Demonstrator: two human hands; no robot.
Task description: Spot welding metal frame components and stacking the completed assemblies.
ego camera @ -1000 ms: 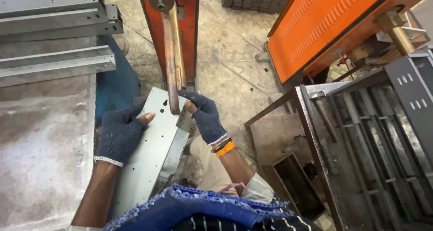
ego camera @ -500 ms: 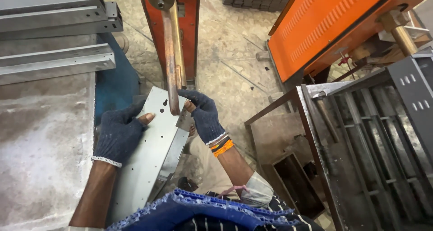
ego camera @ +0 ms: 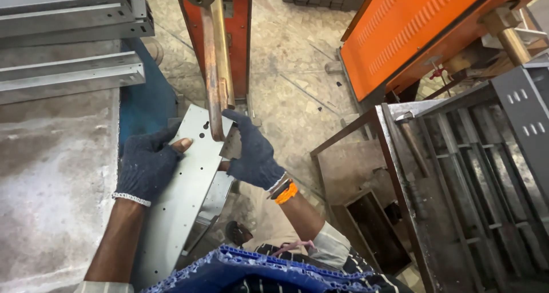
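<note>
Left hand [ego camera: 147,166], gloved, grips left edge of perforated sheet-metal panel [ego camera: 182,196]; right hand [ego camera: 251,153] grips right edge beside copper electrode arm [ego camera: 213,70]. Panel top sits under electrode tip. Risk: fingers pinched; panel skews if grip slips.

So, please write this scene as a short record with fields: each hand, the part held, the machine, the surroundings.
left hand: left hand, dark knit glove, flat on the sheet's left edge
right hand: right hand, dark knit glove, orange wristband, gripping the sheet's right edge
part: grey perforated metal sheet, long, its top end under the arm's tip
machine: copper arm on an orange frame
left side: stacked grey channels
right side: dark metal rack
</note>
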